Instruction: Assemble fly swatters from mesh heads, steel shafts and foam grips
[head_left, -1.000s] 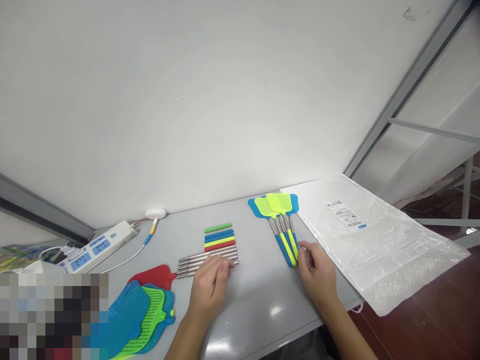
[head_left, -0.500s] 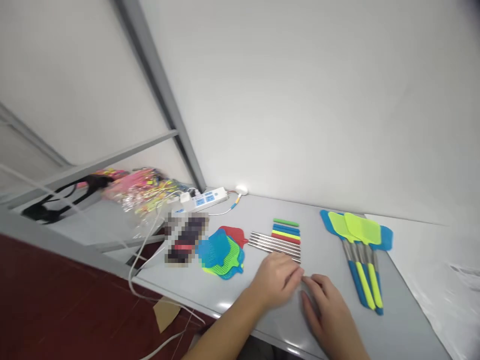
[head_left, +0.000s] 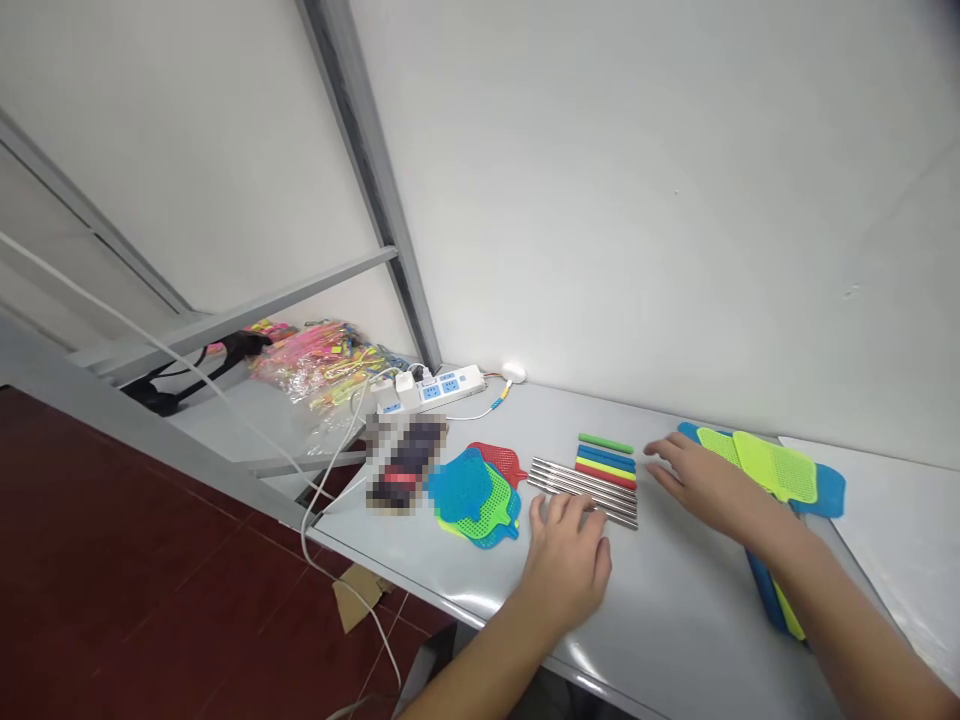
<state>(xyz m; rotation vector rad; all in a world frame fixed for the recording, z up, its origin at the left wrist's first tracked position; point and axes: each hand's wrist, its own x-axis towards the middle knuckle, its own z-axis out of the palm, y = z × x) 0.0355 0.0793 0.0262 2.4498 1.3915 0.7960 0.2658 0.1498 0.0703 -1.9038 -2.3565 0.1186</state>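
At lower centre of the frame, I saw the left hand [head_left: 564, 565] with fingertips at the near edge of the metal rods [head_left: 581, 486]; whether it gripped one, I could not tell. Well apart, right of centre, the right hand [head_left: 701, 482] hung open and empty, nearest the coloured grips [head_left: 606, 461]. The rods were slim, shiny and silvery, side by side on the grey desk [head_left: 667, 610], too close to count. Above them I counted five smooth grips: one green, two blue, one yellow, one red. Toward lower centre-left lay overlapping perforated swatter heads [head_left: 461, 485]: one red, one green, two blue, plus a yellow edge. At right, two yellow-green heads [head_left: 776, 467] covered blue ones [head_left: 831, 490], partly behind the right arm. One power strip [head_left: 450, 388] sat left of centre.
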